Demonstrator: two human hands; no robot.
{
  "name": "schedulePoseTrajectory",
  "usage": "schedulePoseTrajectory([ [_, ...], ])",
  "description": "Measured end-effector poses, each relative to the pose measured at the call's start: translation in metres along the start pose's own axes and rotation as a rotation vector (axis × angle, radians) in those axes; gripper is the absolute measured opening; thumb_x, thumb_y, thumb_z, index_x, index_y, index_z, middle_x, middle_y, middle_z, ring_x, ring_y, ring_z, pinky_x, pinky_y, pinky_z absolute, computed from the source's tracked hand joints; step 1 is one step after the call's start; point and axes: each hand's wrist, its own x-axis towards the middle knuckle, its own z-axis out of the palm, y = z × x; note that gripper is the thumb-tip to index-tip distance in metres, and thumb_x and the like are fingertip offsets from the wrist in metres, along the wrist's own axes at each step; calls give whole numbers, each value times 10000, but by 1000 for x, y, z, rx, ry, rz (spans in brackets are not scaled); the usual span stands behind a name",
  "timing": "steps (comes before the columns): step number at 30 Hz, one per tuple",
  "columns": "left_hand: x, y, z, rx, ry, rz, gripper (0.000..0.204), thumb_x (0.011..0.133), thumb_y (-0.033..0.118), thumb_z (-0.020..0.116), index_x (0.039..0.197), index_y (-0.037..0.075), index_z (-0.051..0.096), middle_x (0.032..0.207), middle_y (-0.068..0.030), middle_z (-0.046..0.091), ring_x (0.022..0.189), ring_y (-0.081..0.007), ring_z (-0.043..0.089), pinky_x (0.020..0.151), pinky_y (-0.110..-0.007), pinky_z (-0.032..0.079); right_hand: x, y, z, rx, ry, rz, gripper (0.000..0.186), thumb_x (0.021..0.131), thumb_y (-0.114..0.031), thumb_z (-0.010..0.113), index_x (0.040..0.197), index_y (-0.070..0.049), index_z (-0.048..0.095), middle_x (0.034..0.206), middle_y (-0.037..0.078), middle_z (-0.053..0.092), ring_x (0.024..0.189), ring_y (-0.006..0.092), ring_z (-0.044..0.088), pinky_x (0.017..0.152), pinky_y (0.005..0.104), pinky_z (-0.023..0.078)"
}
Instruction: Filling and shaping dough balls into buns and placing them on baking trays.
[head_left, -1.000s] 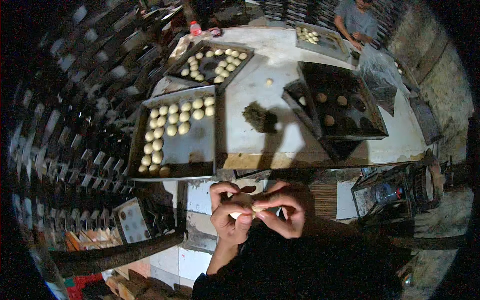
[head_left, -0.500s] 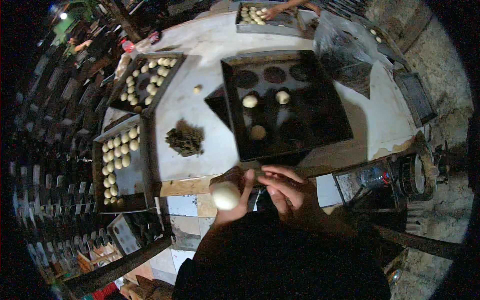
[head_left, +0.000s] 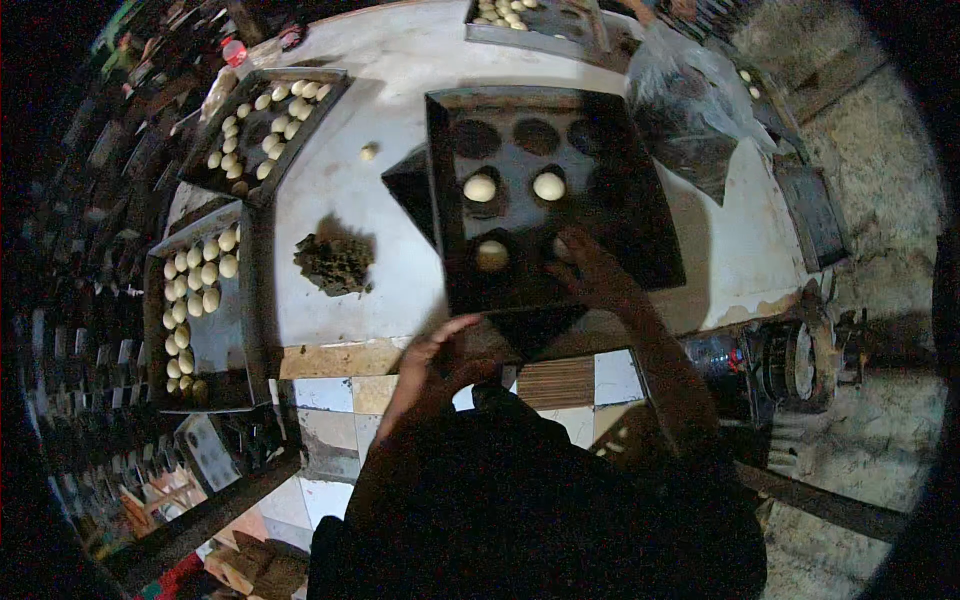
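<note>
In the large dark tray [head_left: 655, 205] before me lie three pale round dough balls: the far left dough ball [head_left: 479, 188], the far right dough ball [head_left: 549, 186] and a dimmer dough ball [head_left: 492, 256] nearer to me. My right hand [head_left: 595, 270] reaches over the tray's near side, its fingers closed about another dough ball [head_left: 564, 249], which they partly hide. At the tray's near left corner is my left hand [head_left: 430, 375], empty, with fingers stretched and the thumb apart. Whether its fingertips touch the tray cannot be made out.
Left on the pale table [head_left: 400, 110] stand two trays of dough balls, a farther tray [head_left: 318, 78] and a nearer tray [head_left: 255, 330]. A dark crumbly heap [head_left: 335, 264] and a small dough piece [head_left: 368, 151] lie between. Clear plastic [head_left: 690, 85] bulges at far right; another person's hand [head_left: 640, 10] shows beyond.
My right hand has moved forward into the dark tray, where a further dough ball now sits under its fingers. My left hand no longer holds the dough ball. The view has shifted slightly.
</note>
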Motion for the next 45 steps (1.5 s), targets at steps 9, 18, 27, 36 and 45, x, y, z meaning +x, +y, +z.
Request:
schedulePoseTrajectory([
  [9, -83, -86, -157, -54, 555, -61, 289, 765, -64, 612, 1038, 29, 591, 836, -17, 623, 756, -71, 539, 657, -193, 413, 13, -44, -2, -244, 10, 114, 425, 934, -239, 521, 1299, -31, 456, 1355, 185, 403, 1277, 330, 364, 1075, 424, 275],
  [18, -70, -306, -467, 983, 880, -227, 387, 790, 283, 628, 942, -61, 538, 813, -225, 575, 731, -409, 561, 784, -462, 464, 29, -277, 99, 6, 340, -172, 284, 848, -187, 616, 1090, -38, 608, 1057, 139, 582, 1019, 291, 564, 879, 410, 445],
  [27, -77, -64, -232, -11, 515, 179, 506, 816, 11, 596, 1270, 52, 375, 998, -189, 626, 987, -269, 622, 843, -359, 500, -10, -284, 173, 796, -85, 337, 315, 841, -211, 656, 1094, -28, 615, 1014, 94, 619, 926, 179, 570, 814, 359, 467],
  [36, -94, 7, -115, -415, 164, 223, 583, 824, 134, 689, 1335, 14, 436, 1188, -152, 546, 956, -189, 589, 812, -320, 491, -44, -296, 73, 396, 226, -388, 353, 811, -213, 659, 1090, -10, 584, 1211, 163, 553, 1178, 266, 491, 943, 365, 402],
  [45, -93, 16, -9, -41, 473, 518, 523, 896, 265, 527, 1331, 0, 407, 1302, -279, 397, 1179, -307, 449, 922, -334, 404, -79, -235, 118, 1077, 604, -601, 312, 886, -110, 591, 1124, 91, 568, 975, 133, 654, 871, 142, 593, 741, 244, 477],
])
